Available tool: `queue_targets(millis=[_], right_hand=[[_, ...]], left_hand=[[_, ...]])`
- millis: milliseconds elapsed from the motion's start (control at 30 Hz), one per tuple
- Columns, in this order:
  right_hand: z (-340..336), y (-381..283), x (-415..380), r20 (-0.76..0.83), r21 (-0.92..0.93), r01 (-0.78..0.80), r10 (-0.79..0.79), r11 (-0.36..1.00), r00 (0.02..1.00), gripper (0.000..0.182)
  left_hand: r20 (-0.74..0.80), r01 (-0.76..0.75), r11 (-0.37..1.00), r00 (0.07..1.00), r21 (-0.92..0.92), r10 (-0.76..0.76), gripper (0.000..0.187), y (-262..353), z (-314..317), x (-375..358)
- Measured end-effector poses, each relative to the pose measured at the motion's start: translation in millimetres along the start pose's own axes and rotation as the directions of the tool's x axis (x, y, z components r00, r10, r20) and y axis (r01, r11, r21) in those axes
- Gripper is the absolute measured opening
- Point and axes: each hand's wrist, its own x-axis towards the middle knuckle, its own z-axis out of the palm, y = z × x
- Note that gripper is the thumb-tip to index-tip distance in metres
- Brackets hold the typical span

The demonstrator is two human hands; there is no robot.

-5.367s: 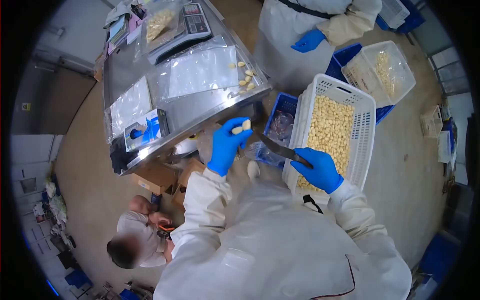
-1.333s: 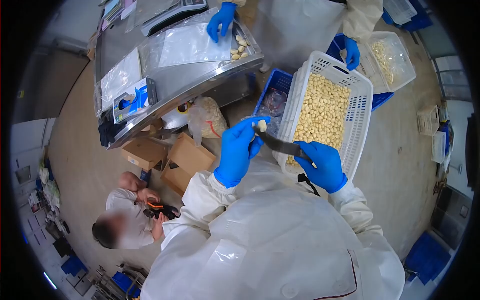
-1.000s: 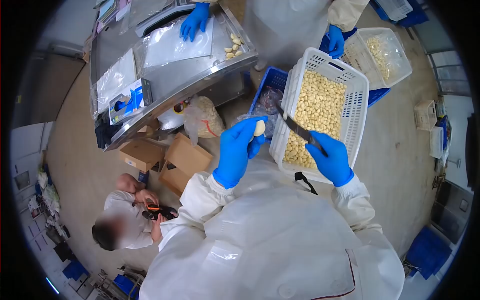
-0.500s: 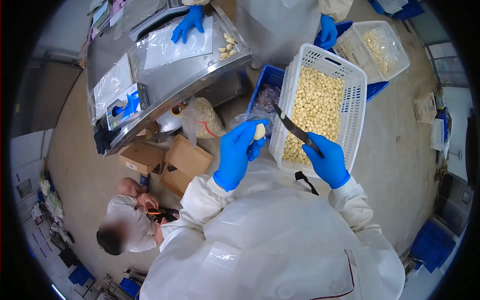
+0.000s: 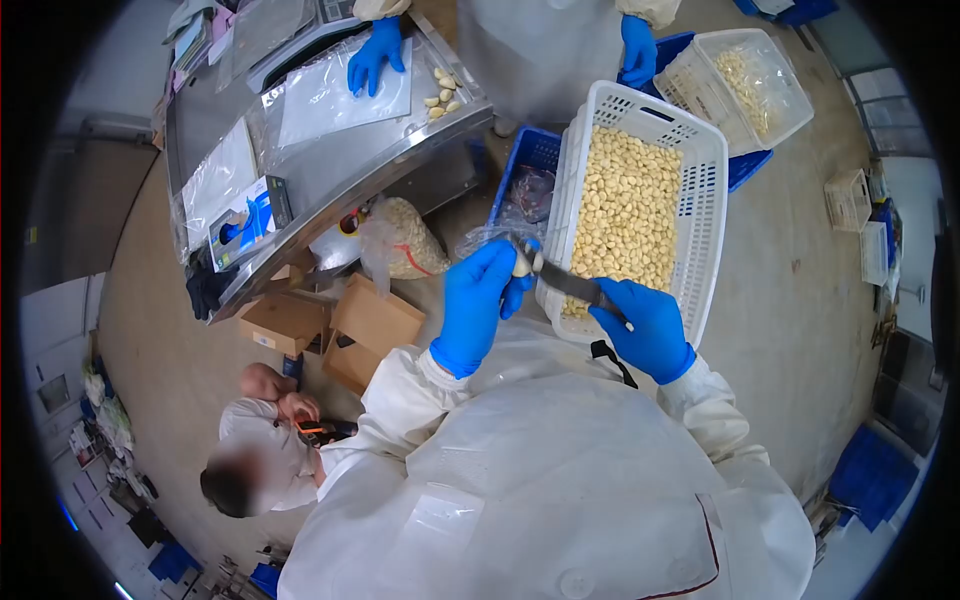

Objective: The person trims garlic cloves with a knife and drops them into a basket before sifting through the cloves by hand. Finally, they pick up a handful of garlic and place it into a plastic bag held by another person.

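My left hand, in a blue glove, pinches a pale clove-like piece between thumb and fingers. A dark-bladed knife is gripped in my right hand, also gloved in blue. The blade points left, and its tip end meets the piece at my left fingertips. Both hands are at the near left and front edge of a white perforated crate, which holds a thick layer of similar pale pieces.
A co-worker's gloved hand rests on a metal table beside several loose pieces. Another clear-lined crate stands at the back right. Cardboard boxes and a seated person are at the lower left.
The knife has swung down and left, from pointing up above the crate edge to touching the piece in my left hand. The view has shifted slightly.
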Motion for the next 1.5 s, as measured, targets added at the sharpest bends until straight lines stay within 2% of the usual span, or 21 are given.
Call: queue_targets(millis=[133,233,333,367,433,533,633,667,700,767,800,900,1000,1100,1133,1167,1233,1267,1367,1433,1500], right_hand=[[5.9,18.2,-0.8,-0.082,0.145,-0.158,0.171,0.977,0.982,0.029],[-0.9,20.0,-5.5,-0.050,0.070,-0.132,0.136,0.989,0.989,0.029],[0.4,28.0,-11.0,-0.036,-0.020,-0.118,0.117,0.993,0.992,0.027],[-0.4,27.9,-12.1,-0.040,-0.053,-0.121,0.119,0.991,0.992,0.025],[-3.2,26.3,-11.9,-0.044,-0.120,-0.127,0.123,0.985,0.991,0.022],[-10.1,27.6,-14.7,-0.004,-0.250,-0.135,0.138,0.959,0.990,0.018],[-13.1,40.1,-28.6,0.065,-0.392,-0.184,0.227,0.901,0.972,0.016],[-14.3,40.4,-32.7,0.049,-0.372,-0.206,0.241,0.905,0.969,0.015],[-15.2,40.1,-36.9,0.034,-0.351,-0.225,0.252,0.909,0.967,0.015],[-17.3,39.8,-42.6,0.016,-0.305,-0.260,0.278,0.916,0.960,0.014],[-16.5,40.6,-43.1,0.014,-0.278,-0.270,0.285,0.922,0.959,0.014],[-7.0,46.0,-32.5,0.078,-0.223,-0.279,0.302,0.934,0.950,0.022],[14.2,48.6,0.0,0.170,-0.206,-0.202,0.239,0.957,0.956,0.033],[48.3,34.0,71.4,0.186,-0.208,0.040,0.000,0.977,0.983,0.033],[63.7,23.3,101.4,0.151,-0.167,0.139,-0.114,0.976,0.982,0.031],[82.2,9.8,134.8,0.108,-0.128,0.234,-0.221,0.964,0.969,0.030],[123.5,-16.8,206.0,0.168,-0.109,0.333,-0.313,0.937,0.935,0.026],[146.4,-32.0,239.6,0.150,-0.142,0.437,-0.417,0.888,0.897,0.018],[224.3,-58.8,328.4,0.148,-0.217,0.520,-0.499,0.826,0.854,0.014],[259.0,-72.6,363.6,0.233,-0.310,0.511,-0.457,0.802,0.858,0.012],[274.3,-77.4,380.0,0.385,-0.280,0.464,-0.344,0.840,0.856,0.017]], left_hand=[[0.042,-0.018,0.999,0.999,-0.036,0.020,0.025,-1.1,2.9,-1.1],[0.078,0.005,1.000,0.997,-0.028,-0.003,0.027,-1.4,-1.8,1.3],[0.103,-0.098,0.965,0.992,0.242,0.075,0.031,-7.4,4.3,0.5],[0.240,-0.309,0.846,0.945,0.435,0.222,0.033,-14.5,4.1,4.1],[0.565,-0.676,0.394,0.737,0.622,0.371,0.039,-34.3,2.2,16.6],[0.560,-0.561,0.216,0.825,0.799,0.073,0.045,-48.5,8.0,34.3],[0.501,-0.580,0.569,0.808,0.583,0.310,0.050,-107.7,-3.4,77.7],[0.440,-0.398,0.745,0.884,0.536,0.157,0.045,-124.8,-8.7,92.1],[0.397,-0.209,0.846,0.918,0.490,-0.002,0.043,-132.7,-12.6,101.7],[0.343,0.193,0.914,0.883,0.356,-0.320,0.038,-141.7,-21.2,116.9],[0.331,0.245,0.920,0.878,0.307,-0.345,0.031,-149.4,-27.3,120.1],[0.310,0.457,0.886,0.833,0.082,-0.458,0.031,-159.9,-46.3,115.5],[0.346,0.442,0.890,0.857,-0.110,-0.383,0.032,-151.9,-66.6,93.3],[0.332,0.375,0.900,0.897,-0.224,-0.291,0.031,-145.2,-96.5,70.9],[0.312,0.387,0.897,0.897,-0.216,-0.312,0.028,-135.6,-105.9,62.0],[0.268,0.366,0.907,0.913,-0.210,-0.307,0.027,-124.7,-111.7,52.5],[0.186,0.329,0.925,0.937,-0.191,-0.295,0.025,-108.0,-123.6,36.2],[0.193,0.346,0.910,0.932,-0.227,-0.306,0.028,-113.4,-138.4,33.3],[0.117,0.249,0.928,0.967,-0.279,-0.225,0.031,-97.6,-160.8,14.0],[0.071,0.212,0.923,0.977,-0.322,-0.199,0.033,-91.8,-175.6,2.8],[0.027,0.183,0.918,0.982,-0.351,-0.185,0.035,-84.9,-186.5,-4.2]])
